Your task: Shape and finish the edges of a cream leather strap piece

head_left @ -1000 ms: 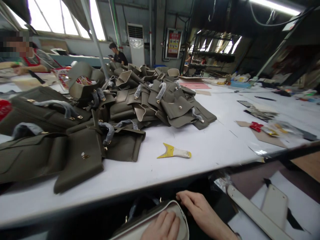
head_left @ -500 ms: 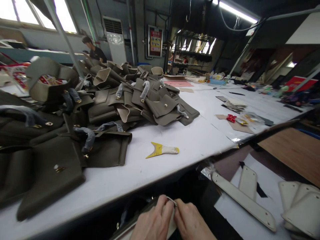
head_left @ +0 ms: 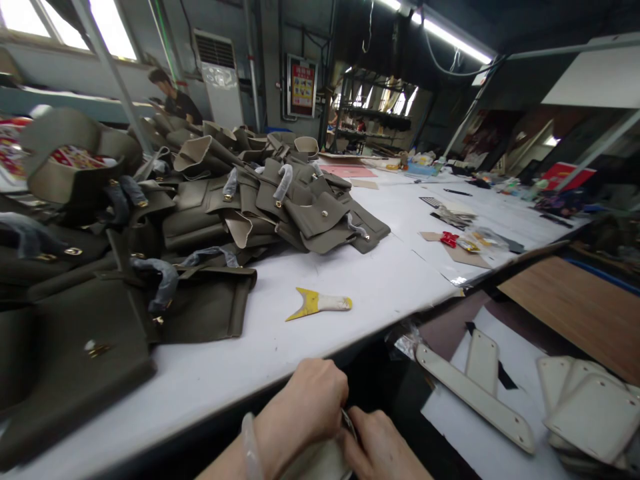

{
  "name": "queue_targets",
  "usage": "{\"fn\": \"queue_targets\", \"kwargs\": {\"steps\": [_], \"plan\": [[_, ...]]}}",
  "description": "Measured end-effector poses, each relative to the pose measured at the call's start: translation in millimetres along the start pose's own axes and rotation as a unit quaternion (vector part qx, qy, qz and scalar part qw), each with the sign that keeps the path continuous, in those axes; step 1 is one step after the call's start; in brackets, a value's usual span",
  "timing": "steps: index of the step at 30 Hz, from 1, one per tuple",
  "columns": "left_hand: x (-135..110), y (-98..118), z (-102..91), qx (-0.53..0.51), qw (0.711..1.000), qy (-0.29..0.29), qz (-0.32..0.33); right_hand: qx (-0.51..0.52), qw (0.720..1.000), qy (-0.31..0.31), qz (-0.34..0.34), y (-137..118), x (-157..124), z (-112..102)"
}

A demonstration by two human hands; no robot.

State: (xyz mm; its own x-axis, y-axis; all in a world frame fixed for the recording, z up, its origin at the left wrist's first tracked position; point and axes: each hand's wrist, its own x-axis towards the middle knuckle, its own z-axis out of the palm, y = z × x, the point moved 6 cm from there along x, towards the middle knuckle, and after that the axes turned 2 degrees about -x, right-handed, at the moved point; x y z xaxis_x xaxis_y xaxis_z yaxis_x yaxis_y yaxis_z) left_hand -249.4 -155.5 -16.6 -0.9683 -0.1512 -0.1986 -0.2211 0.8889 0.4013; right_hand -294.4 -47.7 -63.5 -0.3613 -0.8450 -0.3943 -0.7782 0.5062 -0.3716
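Note:
Low at the front edge of the table, my left hand (head_left: 311,398) is closed in a fist-like grip at the edge of a handbag (head_left: 320,461), its fingers mostly turned away from view. My right hand (head_left: 376,441) pinches the same edge just beside it. The pale inner side of the bag shows between my wrists; the rest lies below the frame or behind my hands. Beyond them on the white table (head_left: 280,363) lies a flat yellow-and-white fork-ended tool (head_left: 320,303), touched by neither hand.
Olive handbags (head_left: 200,213) with wrapped handles are heaped on the left. Pale punched panels (head_left: 475,397) and a stack of pale plates (head_left: 593,417) lie at lower right, near a wooden board (head_left: 575,307). A red packet (head_left: 449,239) sits farther back. Another person (head_left: 175,97) is at the back left.
My left hand has risen and turned over at the wrist, so its forearm and bracelet now show. My right hand keeps its pinch on the bag's edge. The view has shifted slightly right.

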Motion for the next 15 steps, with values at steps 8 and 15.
{"fn": "queue_targets", "kwargs": {"steps": [8, 15], "plan": [[7, -24, 18.6, -0.069, 0.996, 0.027, 0.043, 0.011, 1.000, 0.003, -0.013, 9, 12, 8], [1, -26, 20.1, -0.117, 0.990, 0.036, 0.071, -0.017, 1.000, -0.024, -0.001, 11, 13, 15]]}}
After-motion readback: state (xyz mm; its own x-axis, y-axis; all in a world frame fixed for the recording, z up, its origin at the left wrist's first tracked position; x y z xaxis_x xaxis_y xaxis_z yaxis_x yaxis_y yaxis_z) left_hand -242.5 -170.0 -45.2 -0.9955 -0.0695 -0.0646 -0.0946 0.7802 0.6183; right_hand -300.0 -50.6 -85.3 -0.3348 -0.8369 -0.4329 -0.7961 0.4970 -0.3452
